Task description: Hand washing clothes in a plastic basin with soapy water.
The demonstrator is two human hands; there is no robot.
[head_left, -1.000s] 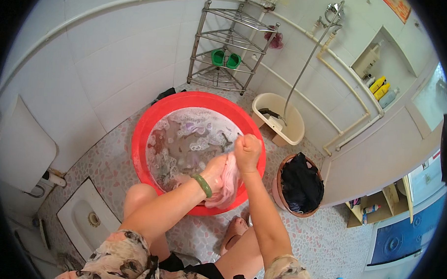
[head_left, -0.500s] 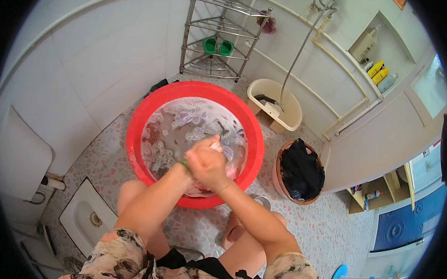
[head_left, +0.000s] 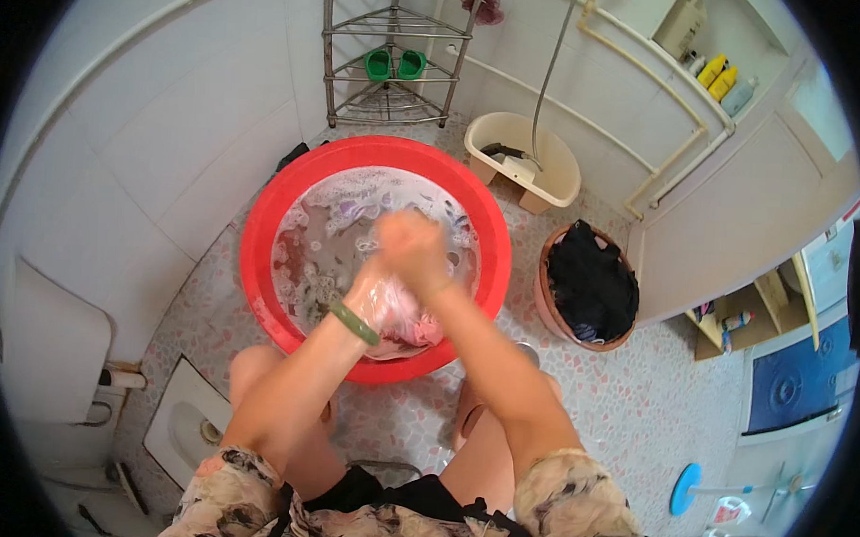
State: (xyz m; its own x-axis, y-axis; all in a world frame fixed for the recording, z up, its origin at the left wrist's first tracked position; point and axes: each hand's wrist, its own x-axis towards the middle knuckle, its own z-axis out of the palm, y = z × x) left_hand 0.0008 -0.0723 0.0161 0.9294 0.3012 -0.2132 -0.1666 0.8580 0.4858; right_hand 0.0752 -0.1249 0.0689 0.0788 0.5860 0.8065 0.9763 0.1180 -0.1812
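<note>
A wide red basin holds soapy water with foam and soaked laundry. Over its near half, my two hands are pressed together on a wet pink cloth, which hangs below them toward the water. My left hand, with a green bangle at the wrist, is closed on the cloth and glistens with suds. My right hand is closed too, just above and against the left, its fingers blurred by motion. Pale purple fabric floats in the foam near the far rim.
To the right stands a pink tub of dark clothes. Beyond the basin are a cream tub with a shower head and a metal corner rack with green slippers. A squat toilet lies at lower left.
My hands have shifted up and the left wrist now shows its bangle. More of the pink cloth shows below them. The view has tilted slightly downward.
</note>
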